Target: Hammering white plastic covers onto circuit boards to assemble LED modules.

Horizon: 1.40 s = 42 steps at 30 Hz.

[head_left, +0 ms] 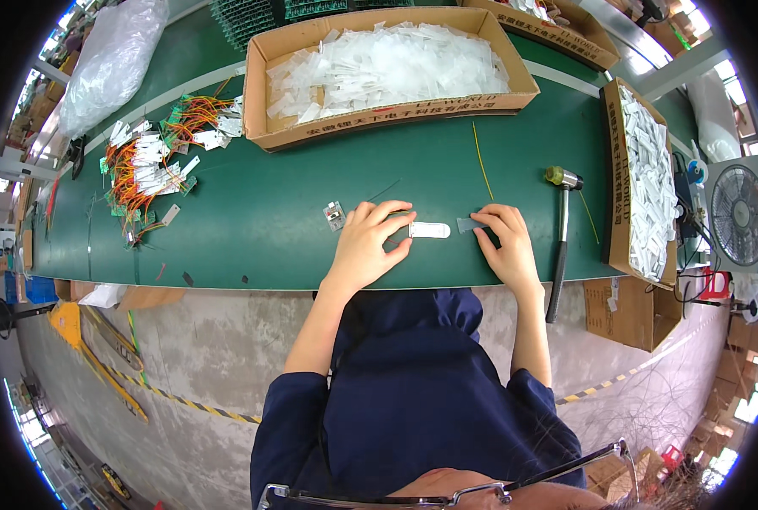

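My left hand [369,238] is closed on one end of a small white plastic case [430,229], a long piece with a rounded free end, held just over the green table. To its right, my right hand [508,242] pinches a small translucent plastic piece [466,225] between thumb and fingers. A narrow gap separates the two pieces. Left of my left hand lies a small white and metallic part [334,216], partly dark, whose kind I cannot make out. A hammer [563,223] with a yellowish face and black handle lies right of my right hand, its handle past the table's front edge.
Beyond my hands, a cardboard box [379,119] holds many translucent pieces. Another box [619,178] at right holds white plastic parts, near a fan [738,212]. Wired circuit boards [145,170] are heaped at left. A yellow wire [482,161] lies on the green table [268,221].
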Each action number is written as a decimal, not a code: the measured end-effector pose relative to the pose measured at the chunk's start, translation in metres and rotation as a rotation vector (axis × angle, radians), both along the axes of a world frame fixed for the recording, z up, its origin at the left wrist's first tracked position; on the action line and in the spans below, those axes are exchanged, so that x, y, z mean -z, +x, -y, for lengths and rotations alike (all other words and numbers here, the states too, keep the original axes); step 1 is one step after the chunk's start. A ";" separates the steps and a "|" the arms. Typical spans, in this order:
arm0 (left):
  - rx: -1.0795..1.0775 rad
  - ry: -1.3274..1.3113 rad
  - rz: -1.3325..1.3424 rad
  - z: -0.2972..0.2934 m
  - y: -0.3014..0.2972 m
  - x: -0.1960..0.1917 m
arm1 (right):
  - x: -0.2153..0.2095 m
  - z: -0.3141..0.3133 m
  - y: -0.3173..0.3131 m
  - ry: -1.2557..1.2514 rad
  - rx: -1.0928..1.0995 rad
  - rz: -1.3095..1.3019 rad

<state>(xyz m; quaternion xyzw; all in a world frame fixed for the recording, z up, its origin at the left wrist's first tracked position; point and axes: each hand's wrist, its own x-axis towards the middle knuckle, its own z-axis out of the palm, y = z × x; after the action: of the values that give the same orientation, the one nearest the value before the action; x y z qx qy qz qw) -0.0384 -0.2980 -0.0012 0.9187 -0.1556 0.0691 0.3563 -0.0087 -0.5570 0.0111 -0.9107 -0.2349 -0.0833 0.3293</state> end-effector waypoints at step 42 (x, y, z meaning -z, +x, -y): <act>-0.002 -0.011 -0.004 0.000 0.001 -0.002 | -0.001 -0.062 0.001 0.225 -0.046 -0.284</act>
<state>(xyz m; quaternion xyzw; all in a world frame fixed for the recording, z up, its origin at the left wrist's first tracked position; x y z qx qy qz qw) -0.0378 -0.2976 0.0009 0.9171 -0.1536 0.0682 0.3614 -0.0078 -0.4951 0.0125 -0.8653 -0.1958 0.0278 0.4607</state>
